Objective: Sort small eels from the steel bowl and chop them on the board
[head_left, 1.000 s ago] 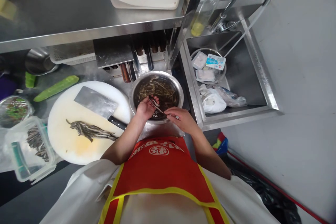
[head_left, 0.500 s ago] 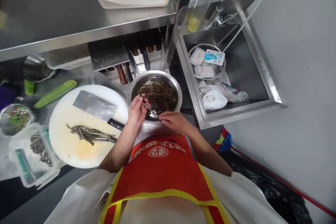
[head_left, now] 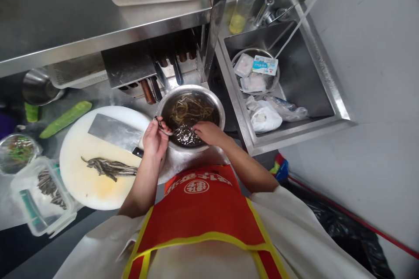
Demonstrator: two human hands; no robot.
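Plastic container [head_left: 42, 192] with dark fish sat at far left on desk [head_left: 108, 96]. White cutting board [head_left: 88, 183] beside it carried cleaver [head_left: 114, 130] and several cleaned fish [head_left: 109, 168]. Left hand [head_left: 154, 139] was closed, pinching thin dark fish [head_left: 161, 125] at left rim of steel bowl [head_left: 220, 115]. Right hand [head_left: 207, 133] was inside bowl, fingers curled on fish heap; grip could not be determined. Sink [head_left: 327, 91] at right held packets [head_left: 265, 64] and plastic bags [head_left: 263, 117].
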